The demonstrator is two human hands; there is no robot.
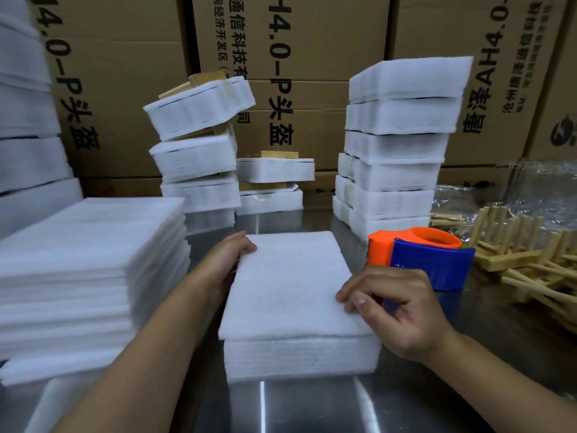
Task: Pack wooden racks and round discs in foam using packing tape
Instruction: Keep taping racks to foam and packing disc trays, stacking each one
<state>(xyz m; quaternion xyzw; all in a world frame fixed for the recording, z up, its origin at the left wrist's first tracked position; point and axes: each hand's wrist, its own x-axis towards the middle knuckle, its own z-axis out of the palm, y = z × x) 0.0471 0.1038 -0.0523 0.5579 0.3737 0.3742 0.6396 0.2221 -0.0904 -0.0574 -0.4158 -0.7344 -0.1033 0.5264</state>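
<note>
A white foam bundle (290,295) lies on the steel table (312,401) in front of me, with a top sheet over a thicker foam block. My left hand (228,257) lies against the bundle's far left edge, its fingers touching the foam. My right hand (396,304) rests at the right edge, thumb and fingertips pressing the top sheet. An orange and blue tape dispenser (424,254) stands just behind my right hand. Loose wooden racks (530,260) are piled at the right. What the foam holds inside is hidden.
A tall pile of flat foam sheets (90,270) fills the left. Wrapped foam packs stand stacked at the back middle (196,157) and back right (396,145). Cardboard boxes (312,57) wall the back. Clear plastic bags (499,189) lie behind the racks.
</note>
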